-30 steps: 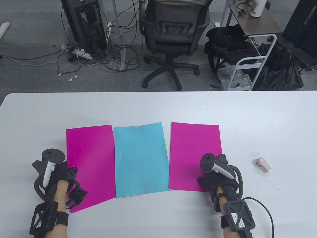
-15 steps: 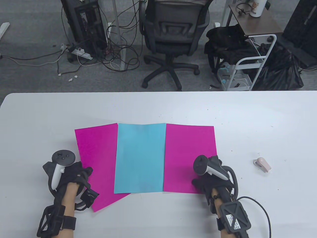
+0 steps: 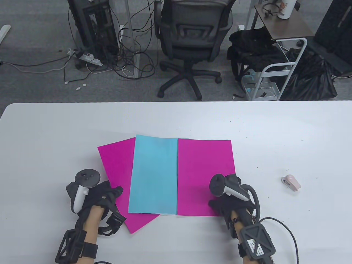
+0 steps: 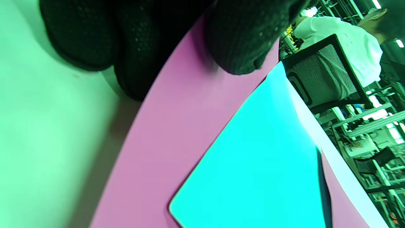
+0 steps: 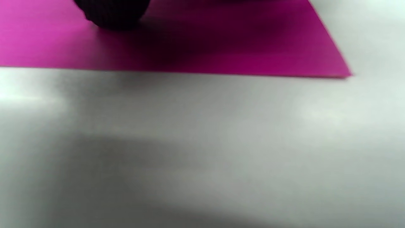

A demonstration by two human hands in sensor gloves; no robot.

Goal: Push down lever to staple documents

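Note:
Three sheets lie side by side near the front of the white table. The blue sheet is in the middle. It covers the right part of the tilted left magenta sheet. The right magenta sheet overlaps the blue sheet's right edge. My left hand presses its fingers on the left magenta sheet, beside the blue sheet. My right hand rests on the right magenta sheet's near right corner, with a fingertip on that sheet. A small pink stapler lies on the table to the right, apart from both hands.
Beyond the table's far edge stand an office chair, a computer tower with cables and a white cart. Bare tabletop lies in front of the sheets.
Both hands have slid their magenta sheets inward toward the blue sheet. The gaps have closed: the left sheet now lies under the blue one, the right one over its edge. The stapler has not moved.

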